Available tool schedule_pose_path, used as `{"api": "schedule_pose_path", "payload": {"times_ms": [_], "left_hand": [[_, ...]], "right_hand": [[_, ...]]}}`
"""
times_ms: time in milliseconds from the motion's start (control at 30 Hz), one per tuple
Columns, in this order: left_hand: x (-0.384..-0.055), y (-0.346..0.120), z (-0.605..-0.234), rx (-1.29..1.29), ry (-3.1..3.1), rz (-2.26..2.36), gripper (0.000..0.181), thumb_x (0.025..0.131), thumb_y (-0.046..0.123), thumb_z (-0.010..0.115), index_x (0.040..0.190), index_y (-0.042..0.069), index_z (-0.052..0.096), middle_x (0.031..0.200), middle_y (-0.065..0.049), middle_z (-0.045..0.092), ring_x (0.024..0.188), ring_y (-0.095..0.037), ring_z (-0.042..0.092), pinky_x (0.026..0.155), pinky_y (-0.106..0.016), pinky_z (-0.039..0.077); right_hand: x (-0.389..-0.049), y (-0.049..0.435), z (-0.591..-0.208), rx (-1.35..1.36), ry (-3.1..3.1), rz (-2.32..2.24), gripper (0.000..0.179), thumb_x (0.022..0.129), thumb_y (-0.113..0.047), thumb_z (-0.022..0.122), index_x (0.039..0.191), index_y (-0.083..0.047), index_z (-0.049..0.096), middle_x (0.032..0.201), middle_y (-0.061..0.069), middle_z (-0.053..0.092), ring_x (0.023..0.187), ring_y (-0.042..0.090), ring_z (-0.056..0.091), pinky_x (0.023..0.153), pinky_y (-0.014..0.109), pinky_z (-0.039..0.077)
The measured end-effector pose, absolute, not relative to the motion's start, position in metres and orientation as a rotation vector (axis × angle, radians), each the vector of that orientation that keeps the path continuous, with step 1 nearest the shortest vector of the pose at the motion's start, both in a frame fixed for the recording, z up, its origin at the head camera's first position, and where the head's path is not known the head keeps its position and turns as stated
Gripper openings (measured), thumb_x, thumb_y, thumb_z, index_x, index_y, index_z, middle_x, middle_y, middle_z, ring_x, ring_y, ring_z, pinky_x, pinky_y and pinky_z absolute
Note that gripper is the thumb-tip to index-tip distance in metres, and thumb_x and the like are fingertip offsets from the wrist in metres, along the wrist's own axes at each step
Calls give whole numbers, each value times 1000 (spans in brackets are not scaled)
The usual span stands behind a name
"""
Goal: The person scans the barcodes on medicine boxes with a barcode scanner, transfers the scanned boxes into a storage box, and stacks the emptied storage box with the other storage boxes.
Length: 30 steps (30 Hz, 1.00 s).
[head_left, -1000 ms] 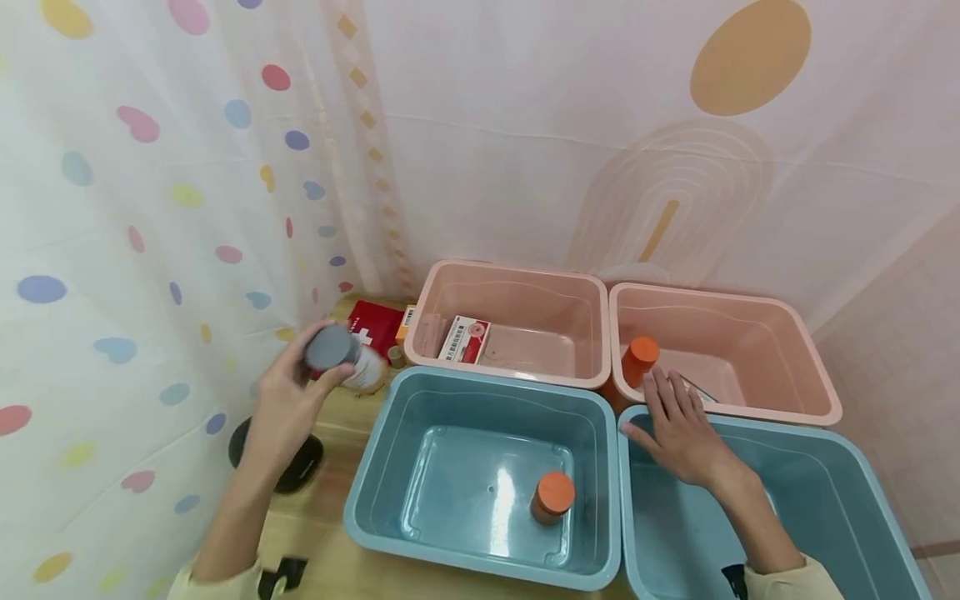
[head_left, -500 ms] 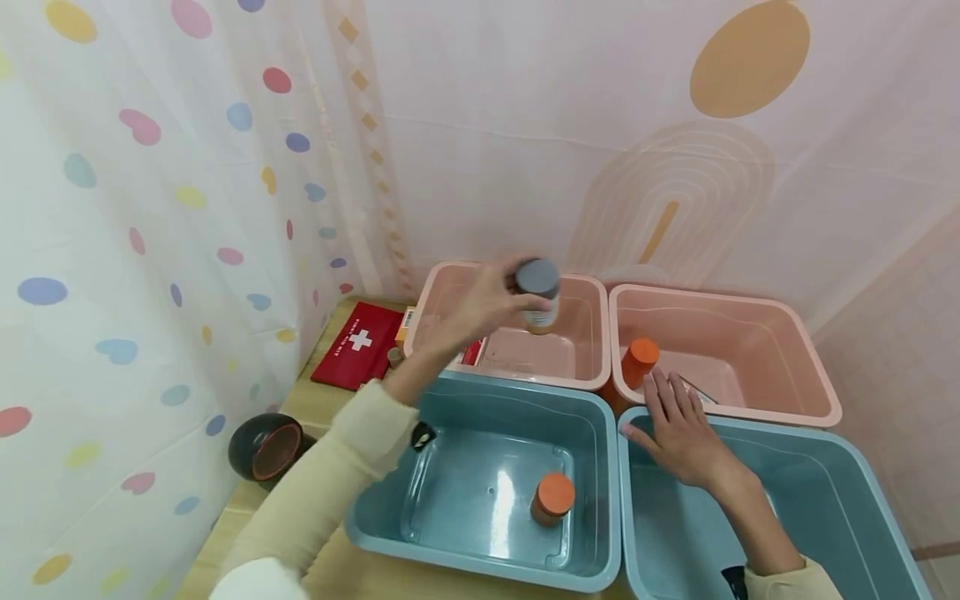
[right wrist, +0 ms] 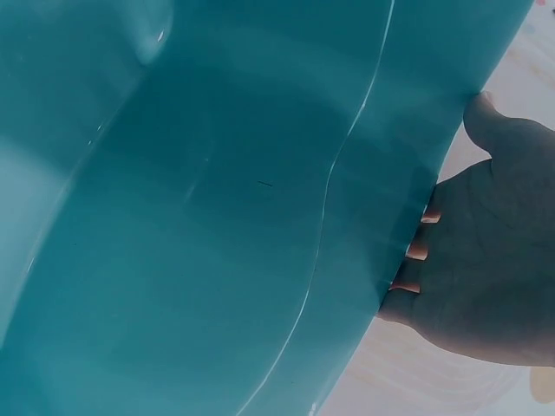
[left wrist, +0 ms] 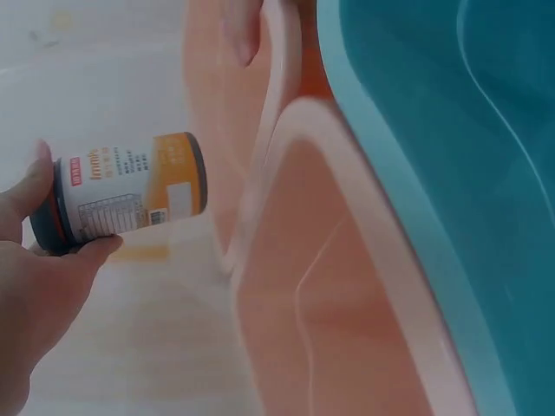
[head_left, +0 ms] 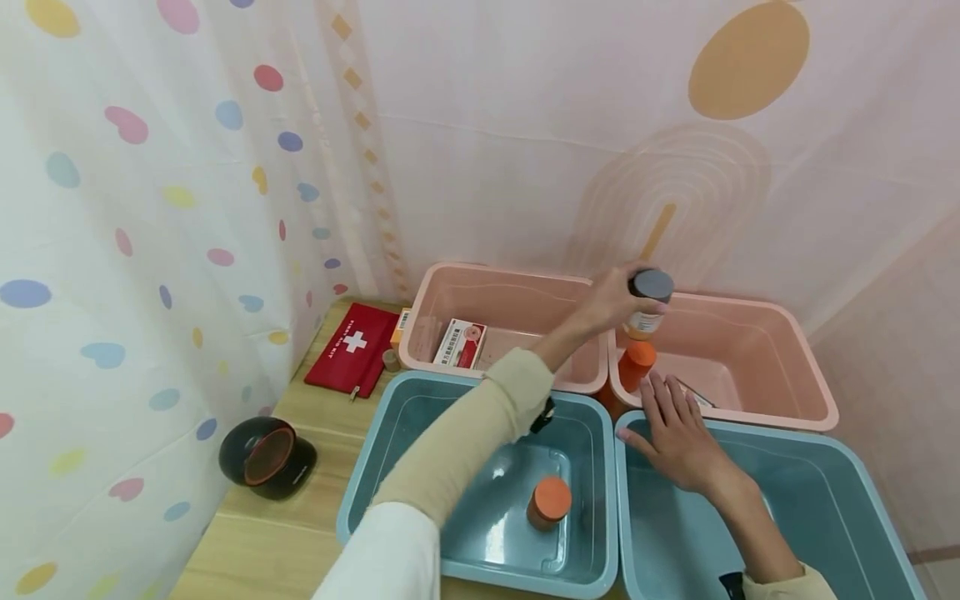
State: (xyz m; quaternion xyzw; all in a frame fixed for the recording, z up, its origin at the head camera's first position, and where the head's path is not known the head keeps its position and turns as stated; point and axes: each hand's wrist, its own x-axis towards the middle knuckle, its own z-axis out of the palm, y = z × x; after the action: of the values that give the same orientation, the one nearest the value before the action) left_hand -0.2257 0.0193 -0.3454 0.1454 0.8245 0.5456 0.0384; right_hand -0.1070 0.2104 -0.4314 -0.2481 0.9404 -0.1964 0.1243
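My left hand (head_left: 611, 302) grips a bottle (head_left: 647, 304) by its dark grey lid, above the left end of the right pink bin (head_left: 780, 321). In the left wrist view the bottle's white and orange label (left wrist: 130, 186) faces the camera. Below it in that bin stands an orange-lidded bottle (head_left: 637, 363). My right hand (head_left: 686, 446), fingers straight, rests at the rim between the right pink bin and the right blue bin (head_left: 817, 500). Part of a flat item (head_left: 696, 393) shows beyond its fingers.
The left pink bin (head_left: 517, 279) holds a white and red medicine box (head_left: 461, 343). Another orange-lidded bottle (head_left: 550, 502) stands in the left blue bin (head_left: 360, 492). A red first aid pouch (head_left: 352, 348), a small cork-coloured piece (head_left: 391, 360) and a black bowl-like object (head_left: 267, 457) lie left on the table (head_left: 255, 550).
My left hand has carried the grey-lidded bottle from the table's left side, across the left pink bin, to over the right pink bin. The right hand has stayed in place.
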Motion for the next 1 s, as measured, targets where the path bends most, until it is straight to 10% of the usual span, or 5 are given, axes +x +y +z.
{"api": "schedule_pose_path", "payload": {"times_ms": [1000], "left_hand": [[-250, 82, -415, 196, 2848, 1459, 65, 97, 29, 86, 154, 16, 60, 145, -5, 71, 131, -18, 69, 111, -26, 55]], "right_hand": [[-91, 206, -412, -682, 2743, -488, 93, 110, -39, 66, 167, 16, 18, 177, 39, 10, 162, 63, 5, 128, 79, 7]]}}
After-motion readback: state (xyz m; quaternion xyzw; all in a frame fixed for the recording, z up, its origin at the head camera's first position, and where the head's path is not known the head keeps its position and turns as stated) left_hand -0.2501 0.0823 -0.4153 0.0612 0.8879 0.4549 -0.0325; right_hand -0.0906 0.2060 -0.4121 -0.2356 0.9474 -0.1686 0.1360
